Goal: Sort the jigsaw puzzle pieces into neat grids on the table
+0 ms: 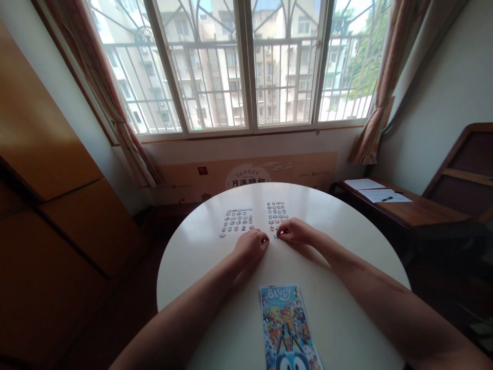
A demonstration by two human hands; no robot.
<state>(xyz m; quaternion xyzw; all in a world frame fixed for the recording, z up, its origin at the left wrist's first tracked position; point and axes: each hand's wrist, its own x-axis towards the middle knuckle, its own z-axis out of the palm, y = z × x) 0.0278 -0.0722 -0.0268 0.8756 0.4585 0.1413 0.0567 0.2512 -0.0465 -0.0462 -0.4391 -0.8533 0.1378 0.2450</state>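
Observation:
Small puzzle pieces lie in two groups of rows on the white round table (200,267), a left group (236,220) and a right group (276,210). My left hand (252,245) rests at the lower right of the left group, fingers bent together; whatever is between the fingertips is too small to make out. My right hand (295,231) is at the lower right of the right group, thumb and finger pinched at a puzzle piece (276,237) by the fingertips. Nearer to me lies a colourful Bluey picture sheet (287,326).
Behind the table stands a printed cardboard panel (308,172) below the barred window. To the right, a wooden side table (427,205) carries papers (379,196) and a pen, with a chair (462,169) beyond. Wooden cabinets (73,221) stand at the left.

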